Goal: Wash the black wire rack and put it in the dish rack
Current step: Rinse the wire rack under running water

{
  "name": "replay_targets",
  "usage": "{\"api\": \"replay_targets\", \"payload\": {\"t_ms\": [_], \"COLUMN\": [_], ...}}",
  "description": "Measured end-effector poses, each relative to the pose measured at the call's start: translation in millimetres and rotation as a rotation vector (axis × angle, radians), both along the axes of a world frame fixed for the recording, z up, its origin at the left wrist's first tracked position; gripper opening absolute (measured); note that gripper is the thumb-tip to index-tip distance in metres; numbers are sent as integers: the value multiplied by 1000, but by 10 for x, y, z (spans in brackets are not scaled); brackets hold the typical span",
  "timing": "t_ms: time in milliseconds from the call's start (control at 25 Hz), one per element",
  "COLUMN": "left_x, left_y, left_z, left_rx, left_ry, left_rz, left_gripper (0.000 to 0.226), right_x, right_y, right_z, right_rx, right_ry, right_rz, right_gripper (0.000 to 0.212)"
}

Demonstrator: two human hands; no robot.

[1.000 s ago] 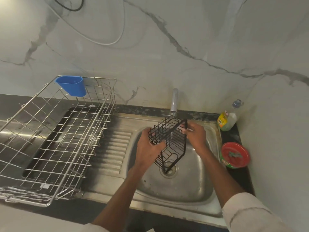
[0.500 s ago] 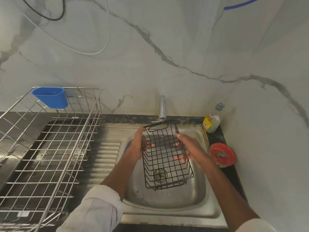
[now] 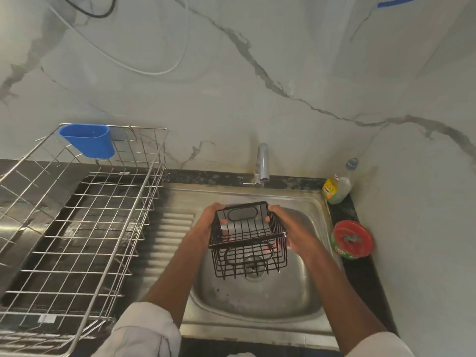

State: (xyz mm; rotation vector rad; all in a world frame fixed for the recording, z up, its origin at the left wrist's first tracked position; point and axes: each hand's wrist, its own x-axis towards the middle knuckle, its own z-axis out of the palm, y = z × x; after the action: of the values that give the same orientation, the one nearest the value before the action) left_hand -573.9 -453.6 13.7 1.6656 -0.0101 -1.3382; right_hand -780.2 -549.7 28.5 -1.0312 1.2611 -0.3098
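Both hands, left (image 3: 206, 222) and right (image 3: 291, 233), gripping the black wire rack (image 3: 247, 240) sides, fingers curled, over steel sink (image 3: 257, 300); probably wet.

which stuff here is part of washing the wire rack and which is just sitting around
Part of the job: black wire rack, held in left hand and right hand; tap; sink; dish rack.

Just lying about: blue cup, soap bottle, red-lidded tub.

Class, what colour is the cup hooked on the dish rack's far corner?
Blue cup, seen in the head view.
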Motion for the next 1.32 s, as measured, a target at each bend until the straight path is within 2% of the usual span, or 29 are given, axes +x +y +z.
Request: {"api": "replay_targets", "payload": {"t_ms": [80,240,320,520,640,760,840,960,1120,1200,1240,1320], "left_x": [-107,-473,-613,-572,-461,-313,-269,-275,-382,-406,-414,-361], "left_y": [39,91,-16,-561,-773,-868,-857,-762,-489,-333,-243,-81], "left_z": [68,289,343,113,-45,-126,-198,-302,-377,-358,-297,-167], "left_rx": [-37,-156,-183,-84,-83,-93,-65,-75,-144,-206,-234,-286], "left_ry": [17,-8,37,-3,-56,-114,-176,-276,-391,-448,-441,-327], "left_rz": [-26,-91,-106,-301,-392,-455,-462,-413,-564,-712,-770,-772], "left_gripper": [39,34,38,62,57,58,48,29,48,45,47,73], "right_x": [-56,-340,-503,-739,-767,-689,-616,-431,-221,-175,-169,-187], "right_y": [3,-75,-134,-245,-244,-153,-83,48,152,98,42,-111], "right_z": [-16,-29,-45,39,116,180,165,77,-32,-142,-208,-326], "right_rx": [-8,-6,6,40,-26,-140,-195,-319,-418,-385,-359,-250], "right_ry": [29,38,57,50,73,21,6,90,205,222,218,168], "right_rz": [-42,-94,-104,-227,-198,-110,-30,104,33,-81,-129,-195], "right_gripper": [27,44,53,50,51,39,44,57,56,54,50,35]}}
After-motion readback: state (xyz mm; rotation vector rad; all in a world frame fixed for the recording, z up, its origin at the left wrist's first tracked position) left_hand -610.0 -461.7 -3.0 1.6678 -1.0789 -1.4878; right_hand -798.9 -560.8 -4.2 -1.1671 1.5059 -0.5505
